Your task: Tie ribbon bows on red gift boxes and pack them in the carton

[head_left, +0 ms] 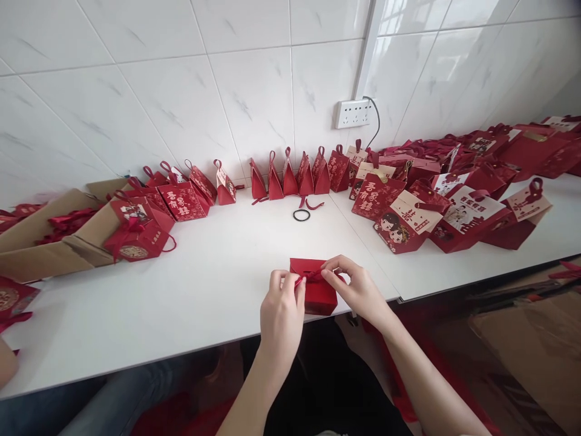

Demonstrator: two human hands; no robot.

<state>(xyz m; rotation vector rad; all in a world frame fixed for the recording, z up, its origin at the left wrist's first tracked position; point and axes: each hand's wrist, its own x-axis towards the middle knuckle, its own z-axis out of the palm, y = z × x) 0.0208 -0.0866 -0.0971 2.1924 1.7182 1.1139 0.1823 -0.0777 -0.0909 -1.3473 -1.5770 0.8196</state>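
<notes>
A long, smooth white tabletop [181, 303] is spanning the frame, with an open brown cardboard carton [36, 257] sitting at the left and clustered red printed paper gift boxes [403, 233] standing at the right. At lower centre, near the table's front edge, a plain red folded-paper box [320, 300] is resting beneath both bare hands — the left hand [282, 303], fingers curled, is pinching a thin red ribbon [313, 277] at its fingertips, while the right hand [356, 284] is pinching it between thumb and forefinger — and a small black ring [301, 215] is lying above, near mid-frame.
</notes>
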